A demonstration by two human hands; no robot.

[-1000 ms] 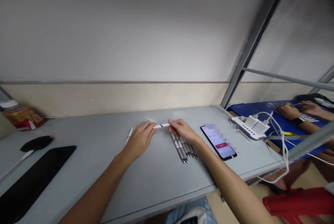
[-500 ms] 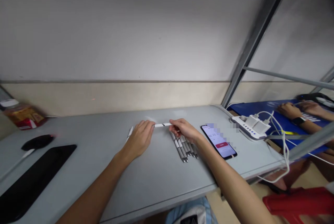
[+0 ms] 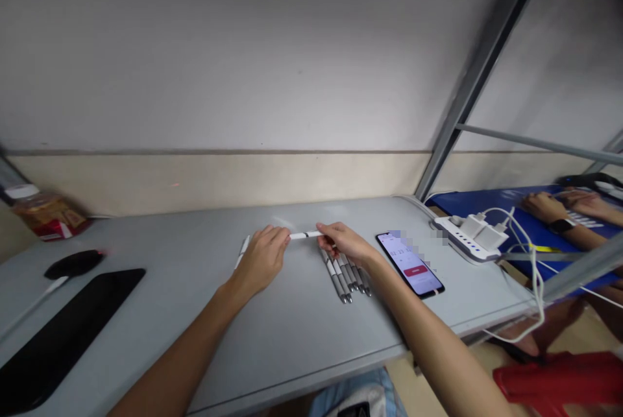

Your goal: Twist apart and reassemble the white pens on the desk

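Observation:
A white pen (image 3: 305, 235) with a dark band is stretched level between my two hands, over the back half of the grey desk (image 3: 287, 339). My left hand (image 3: 265, 255) is closed on its left end, and the fingers of my right hand (image 3: 342, 240) pinch its right end. Both ends are hidden by the fingers. Below my right hand, several white pens with grey grips (image 3: 341, 274) lie side by side, their upper parts partly covered by that hand. Another white piece (image 3: 242, 250), perhaps a pen, lies left of my left hand and is partly hidden.
Right of the pens lies a phone (image 3: 410, 263) with a lit screen, then a white power strip (image 3: 466, 239) with plugs and cables. At left are a black mouse (image 3: 74, 264), a long black pad (image 3: 73, 339) and a jar (image 3: 48, 213). Another person's hands (image 3: 545, 206) rest on a blue surface.
Both hands keep their hold on the white pen with hardly any movement. The whole view has shifted very slightly.

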